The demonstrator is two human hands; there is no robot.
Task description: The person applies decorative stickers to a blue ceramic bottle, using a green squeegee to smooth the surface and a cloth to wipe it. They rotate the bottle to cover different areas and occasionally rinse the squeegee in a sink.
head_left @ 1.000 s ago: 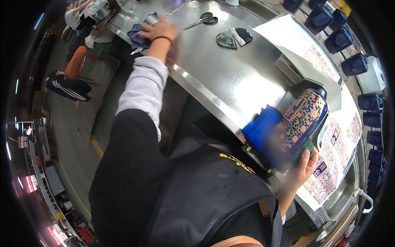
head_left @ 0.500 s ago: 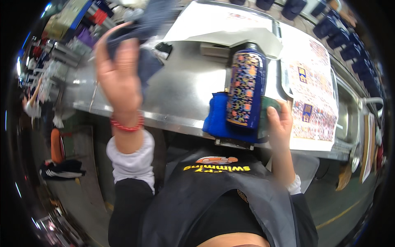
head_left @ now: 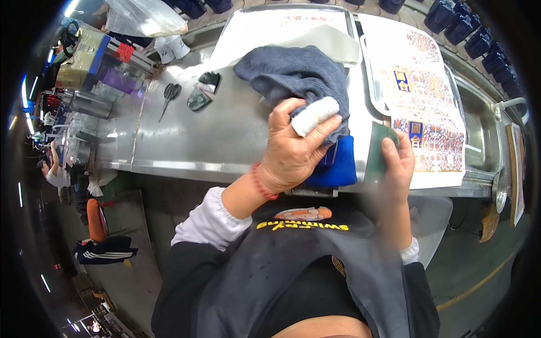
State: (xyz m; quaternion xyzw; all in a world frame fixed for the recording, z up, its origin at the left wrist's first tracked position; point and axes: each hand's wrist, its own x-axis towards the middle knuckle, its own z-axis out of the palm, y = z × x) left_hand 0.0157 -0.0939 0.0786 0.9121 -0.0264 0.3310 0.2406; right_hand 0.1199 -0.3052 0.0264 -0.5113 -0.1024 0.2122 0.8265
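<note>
My left hand [head_left: 290,146] is closed around a short white roll [head_left: 315,116], whose exact kind I cannot make out. Bunched against that hand is a grey-blue cloth [head_left: 298,67], draped where the dark blue patterned bottle stood in the earlier frame; the bottle is covered now. Beneath the cloth a bright blue pad [head_left: 340,163] shows at the bench's front edge. My right hand [head_left: 399,158], to the right of the pad, pinches a flat dark green piece [head_left: 378,147] between thumb and fingers.
Scissors [head_left: 168,100] and small dark green pieces [head_left: 198,99] lie on the steel bench [head_left: 186,141] at left. Printed patterned sheets [head_left: 434,129] cover the right side, beside a sink [head_left: 482,141]. Dark blue containers [head_left: 459,28] stand in rows behind. Plastic bags [head_left: 146,19] hang over the far left.
My left hand has swung right and down with the grey-blue cloth, which now covers the bottle. The white roll has come into sight. My right hand still pinches the green piece.
</note>
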